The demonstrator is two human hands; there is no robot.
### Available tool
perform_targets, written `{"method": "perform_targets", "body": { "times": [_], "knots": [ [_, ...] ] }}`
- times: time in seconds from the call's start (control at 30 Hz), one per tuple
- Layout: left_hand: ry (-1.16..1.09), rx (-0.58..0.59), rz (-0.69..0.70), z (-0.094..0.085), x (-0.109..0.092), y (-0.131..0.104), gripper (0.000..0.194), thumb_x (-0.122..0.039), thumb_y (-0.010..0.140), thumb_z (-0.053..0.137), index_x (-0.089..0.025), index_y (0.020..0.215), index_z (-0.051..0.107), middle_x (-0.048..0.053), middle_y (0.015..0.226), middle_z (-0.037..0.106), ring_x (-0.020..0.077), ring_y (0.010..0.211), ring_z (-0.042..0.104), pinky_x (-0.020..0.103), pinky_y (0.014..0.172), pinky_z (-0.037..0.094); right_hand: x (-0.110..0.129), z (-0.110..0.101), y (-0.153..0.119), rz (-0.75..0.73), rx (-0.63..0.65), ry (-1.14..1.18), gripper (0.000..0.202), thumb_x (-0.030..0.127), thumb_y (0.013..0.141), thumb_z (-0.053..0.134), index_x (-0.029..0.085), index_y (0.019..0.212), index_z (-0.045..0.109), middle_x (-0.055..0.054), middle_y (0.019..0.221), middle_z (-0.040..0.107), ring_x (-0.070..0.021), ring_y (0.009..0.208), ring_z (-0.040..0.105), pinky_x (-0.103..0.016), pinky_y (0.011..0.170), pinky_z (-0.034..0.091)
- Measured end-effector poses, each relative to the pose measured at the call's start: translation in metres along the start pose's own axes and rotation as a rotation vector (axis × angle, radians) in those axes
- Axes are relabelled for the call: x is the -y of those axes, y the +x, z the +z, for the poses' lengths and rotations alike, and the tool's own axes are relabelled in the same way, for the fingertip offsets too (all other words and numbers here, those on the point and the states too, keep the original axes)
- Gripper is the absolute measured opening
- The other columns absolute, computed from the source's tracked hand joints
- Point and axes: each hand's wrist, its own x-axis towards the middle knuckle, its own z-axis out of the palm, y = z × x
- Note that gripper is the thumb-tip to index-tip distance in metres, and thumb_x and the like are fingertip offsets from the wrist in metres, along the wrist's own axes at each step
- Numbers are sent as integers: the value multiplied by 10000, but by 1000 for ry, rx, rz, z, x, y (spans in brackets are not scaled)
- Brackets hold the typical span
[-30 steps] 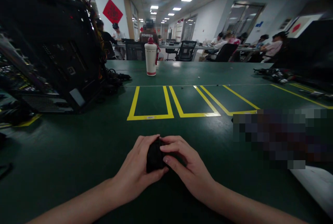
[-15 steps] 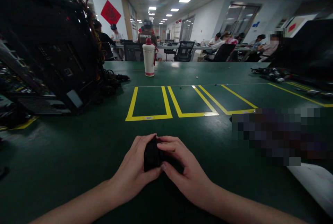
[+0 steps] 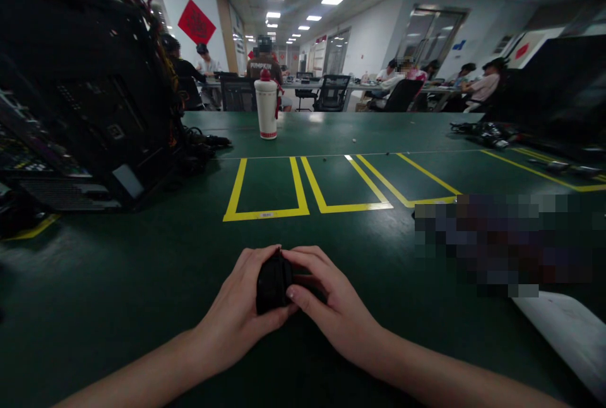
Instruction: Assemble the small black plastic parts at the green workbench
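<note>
A small black object with rounded edges and a seam or rim on its right side is held between my two hands, low over the green table. My left hand wraps round its left side, thumb below and fingers over the far end. On the other side, my right hand grips its right edge with thumb and fingertips. The fingers cover part of the object, and I cannot make out its exact kind.
Yellow tape outlines mark the table ahead. A white tumbler with a red lid stands beyond them. An open computer case with cables is at left. A white item lies at right. People sit at far desks.
My right thumb and fingers have shifted slightly on the black object, showing more of its right rim. The whole view has moved a little, so the surroundings sit further left.
</note>
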Motion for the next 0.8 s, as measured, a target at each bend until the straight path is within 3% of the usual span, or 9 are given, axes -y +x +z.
{"method": "perform_targets", "body": {
  "times": [0.33,0.57,0.8],
  "knots": [
    [-27,-3,-30,-1,1,1,592,-209,725,581,-263,1227,274,72,1161,420,231,1079,456,431,917,413,-1,-1,-4,-25,45,-3,417,58,769,501,272,1126,476,-34,1190,421,-160,1108,472,-374,956,426],
    [-14,-7,-12,0,-1,1,562,-273,737,597,-278,1209,293,72,1133,433,238,1039,478,450,884,434,-4,-1,-3,-40,-2,21,259,134,818,480,266,1035,527,-30,1139,444,-148,1071,497,-343,907,465],
    [-5,-17,-2,0,-1,0,565,-279,734,604,-288,1207,296,68,1119,446,238,1016,489,447,858,447,-3,0,-2,-28,-3,-10,312,97,807,477,270,1064,509,-24,1109,464,-138,1044,505,-331,911,462]
  ]
}}
